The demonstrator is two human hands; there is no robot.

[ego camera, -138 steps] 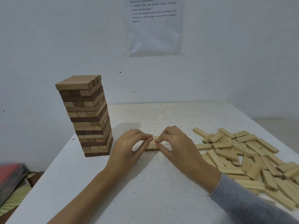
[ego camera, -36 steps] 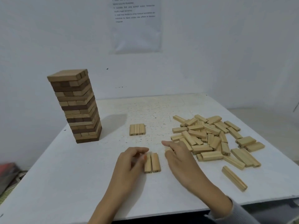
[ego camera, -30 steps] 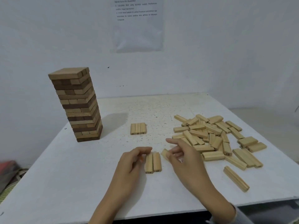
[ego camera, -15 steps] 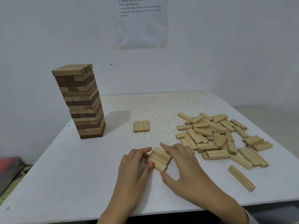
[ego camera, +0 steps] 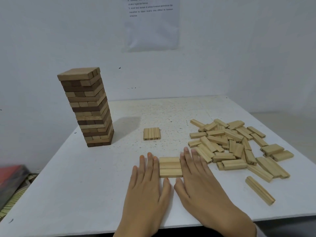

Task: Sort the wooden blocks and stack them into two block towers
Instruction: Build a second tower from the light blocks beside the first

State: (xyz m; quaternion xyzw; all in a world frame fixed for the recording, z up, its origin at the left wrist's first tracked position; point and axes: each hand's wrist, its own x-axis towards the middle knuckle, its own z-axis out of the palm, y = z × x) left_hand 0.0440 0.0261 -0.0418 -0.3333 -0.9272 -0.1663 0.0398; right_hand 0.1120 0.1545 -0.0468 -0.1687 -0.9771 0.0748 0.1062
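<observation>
Your left hand (ego camera: 147, 187) and right hand (ego camera: 201, 185) both lie flat on the white table (ego camera: 82, 194), fingers straight and close together, clasping nothing. Between them sits a row of three light blocks (ego camera: 170, 167), lying side by side with their long sides running left to right. The inner edge of each hand rests against the ends of that row, left hand at the left ends and right hand at the right ends. Both thumb tips sit just at the near side of the closest block. This row lies near the front edge of the table, about midway along it.

Farther back, toward the middle of the table, a second row of three blocks (ego camera: 151, 133) lies flat with its ends facing you; the ends carry the numbers 30, 22 and 19. It is well apart from your hands.

The finished block tower (ego camera: 89, 108), built of mixed light and dark layers, stands upright near the left edge, toward the far left corner.

A pile of loose light blocks (ego camera: 236, 144) spreads over the right half of the table, reaching toward the right edge, its nearest blocks just beside your right fingertips. A single block (ego camera: 259, 190) lies alone near the front right corner.

A printed sheet (ego camera: 151, 23) hangs on the wall (ego camera: 51, 40) behind the table.
</observation>
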